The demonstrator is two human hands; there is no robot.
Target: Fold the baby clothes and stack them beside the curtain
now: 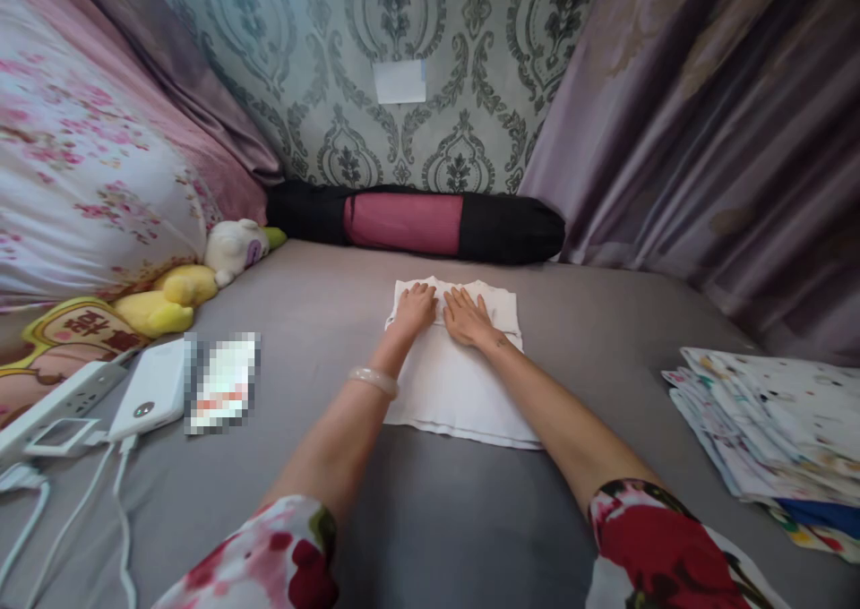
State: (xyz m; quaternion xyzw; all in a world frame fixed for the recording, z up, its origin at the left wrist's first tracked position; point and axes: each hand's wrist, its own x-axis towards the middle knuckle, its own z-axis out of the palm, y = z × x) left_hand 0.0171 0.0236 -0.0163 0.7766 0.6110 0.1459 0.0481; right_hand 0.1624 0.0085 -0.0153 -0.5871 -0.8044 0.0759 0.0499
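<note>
A white cloth garment (463,385), perhaps a small shirt, lies flat in front of me with its far part folded over. My left hand (417,307) rests palm down on the upper left of it, fingers stretched forward. Beside it my right hand (468,316) presses flat on the upper middle, its fingers apart. Neither hand grips anything. The garment's wider near edge lies toward me, between my forearms. Under my palms part of the fold is hidden.
The garment lies on a grey sheet (322,322). At right is a stack of folded printed cloths (772,421). To the left are a white power bank (153,390), a power strip (73,403), cables and plush toys (235,249). A black and pink roll (403,222) lies along the wall.
</note>
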